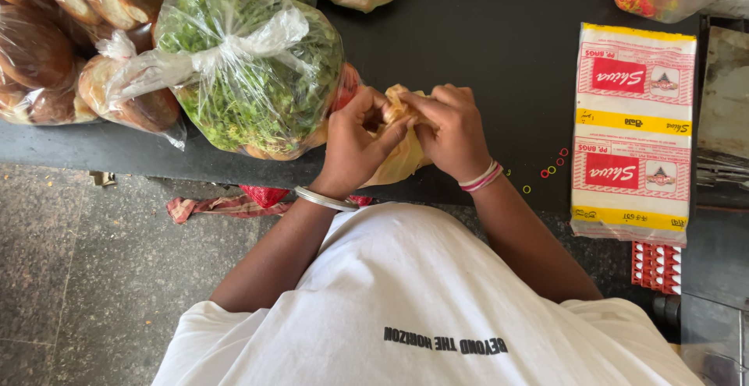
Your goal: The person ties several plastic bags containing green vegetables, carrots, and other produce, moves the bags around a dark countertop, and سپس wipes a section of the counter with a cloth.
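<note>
Yellowish bag — both hands pinching

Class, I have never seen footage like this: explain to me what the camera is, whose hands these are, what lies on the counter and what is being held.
There is one picture, taken by a camera worn on a person's head, looking straight down. The two bare hands are that person's own. The left hand and right hand meet at a small yellowish plastic bag, gripping its top together. They work over a black counter. Left of the hands lies a knotted clear bag of green leaves, with bags of bread buns beyond it. To the right lie a stack of red and white packets and a few loose rubber bands.
</note>
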